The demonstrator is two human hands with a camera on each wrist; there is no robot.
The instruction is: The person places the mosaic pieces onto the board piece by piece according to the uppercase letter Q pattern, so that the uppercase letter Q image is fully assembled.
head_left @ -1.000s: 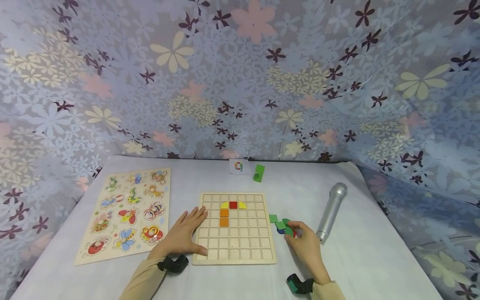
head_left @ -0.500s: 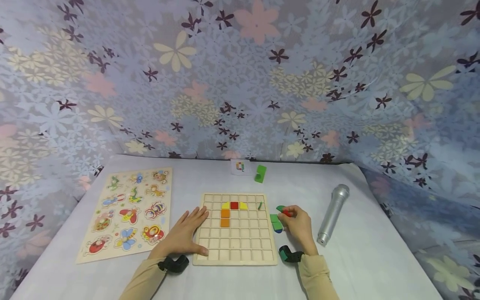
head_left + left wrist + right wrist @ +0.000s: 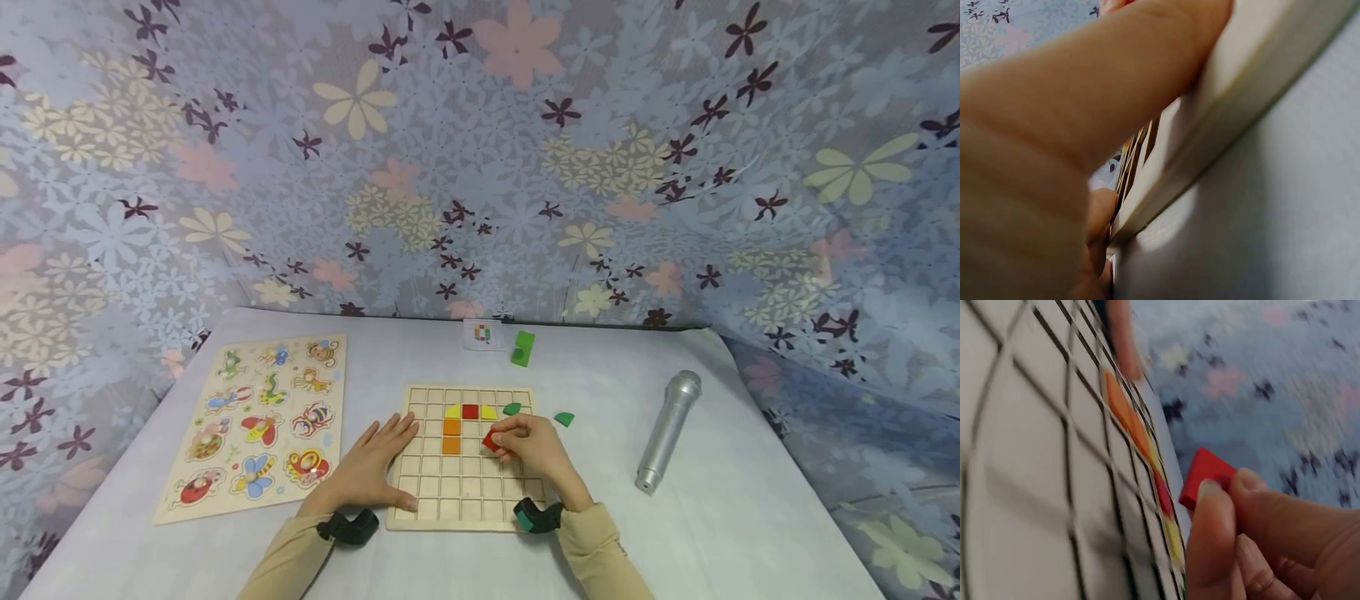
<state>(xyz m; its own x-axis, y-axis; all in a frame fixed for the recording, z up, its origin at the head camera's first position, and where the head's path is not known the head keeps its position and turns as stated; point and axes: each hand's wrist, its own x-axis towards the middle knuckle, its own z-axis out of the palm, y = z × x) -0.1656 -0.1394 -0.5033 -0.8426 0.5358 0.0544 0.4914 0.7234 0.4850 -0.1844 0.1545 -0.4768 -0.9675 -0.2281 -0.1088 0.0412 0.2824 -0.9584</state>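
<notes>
My right hand point(image 3: 534, 446) pinches a red square tile point(image 3: 1202, 474) between thumb and finger, held just above the gridded wooden board point(image 3: 468, 510). Spread fingers and thumb of my left hand point(image 3: 366, 471) rest on the board's left edge; in the left wrist view part of that hand hides much of the board's side point(image 3: 1210, 125). Seated in the grid are a red tile point(image 3: 470, 412), two yellow quarter-round tiles, one being point(image 3: 488, 412), and two orange tiles point(image 3: 1125, 412) in a column. A green rounded tile point(image 3: 512, 409) lies on the board near my right fingers.
Another green tile point(image 3: 564, 418) lies right of the board. A pattern card point(image 3: 482, 334) and a green block point(image 3: 522, 348) stand at the back. An insect puzzle board point(image 3: 255, 425) lies left; a silver microphone point(image 3: 669, 429) lies right. My right hand and wrist hide the spot beside the board.
My right hand has moved left from the pile beside the board to above the grid, carrying the red tile. The pile was spread apart, and a green tile ended up on the board.
</notes>
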